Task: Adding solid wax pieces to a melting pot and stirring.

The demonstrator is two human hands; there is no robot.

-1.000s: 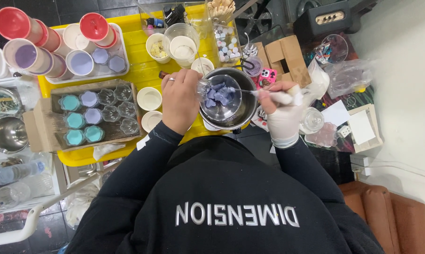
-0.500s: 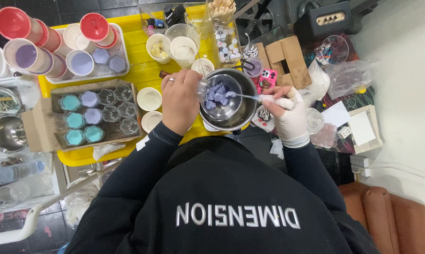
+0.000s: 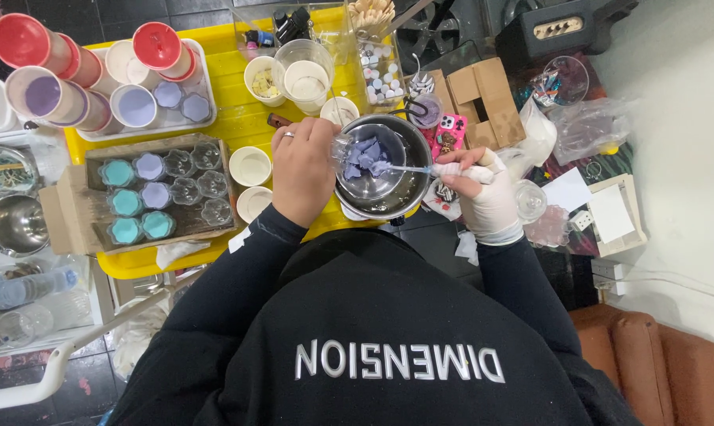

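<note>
Over the yellow desk (image 3: pixel 238 118), the left hand (image 3: pixel 303 170) grips a clear cup (image 3: pixel 369 162) of lilac chunks tilted inside the steel pot (image 3: pixel 408 189), steadying it, while the gloved right hand (image 3: pixel 483 193) pinches a stirrer (image 3: pixel 412 168) poking into the chunks.

A clear glass cup (image 3: pixel 366 158) holding pale purple chunks sits tilted inside a steel pot (image 3: pixel 404 193).
</note>
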